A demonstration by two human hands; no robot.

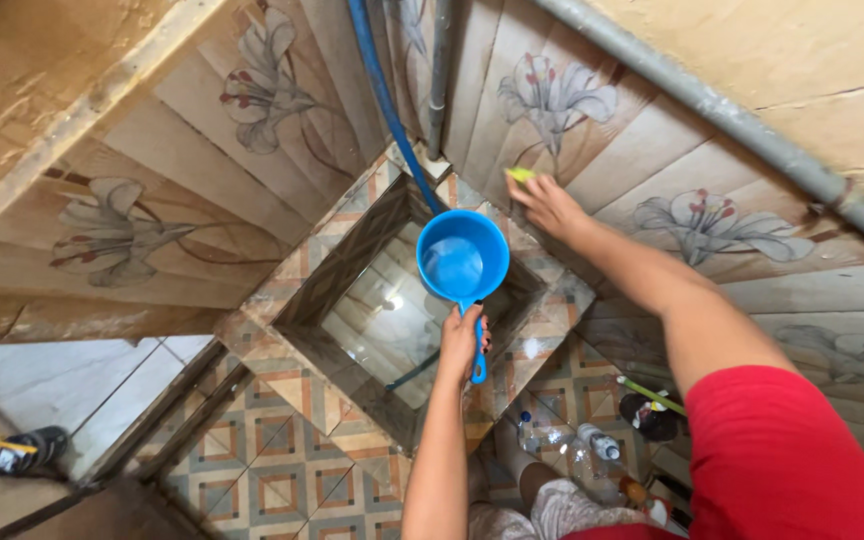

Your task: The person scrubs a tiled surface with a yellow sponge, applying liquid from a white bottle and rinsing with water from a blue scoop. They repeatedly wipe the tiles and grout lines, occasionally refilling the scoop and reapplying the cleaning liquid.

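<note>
My left hand [460, 338] grips the handle of a blue plastic dipper [462, 260], whose bowl holds water and hangs over a square tiled water tank [302, 300]. My right hand [547, 203] presses a yellow-green scrub sponge [520, 175] against the flower-patterned wall tiles [592, 150] just above the tank's far corner. The arm in the red sleeve [782, 460] reaches out from the right.
A blue hose [382, 90] and a grey pipe [439, 70] run down the wall corner into the tank. Another grey pipe [742, 120] crosses the upper right wall. Plastic bottles [577, 445] and a dark container [647, 415] stand on the patterned floor at lower right.
</note>
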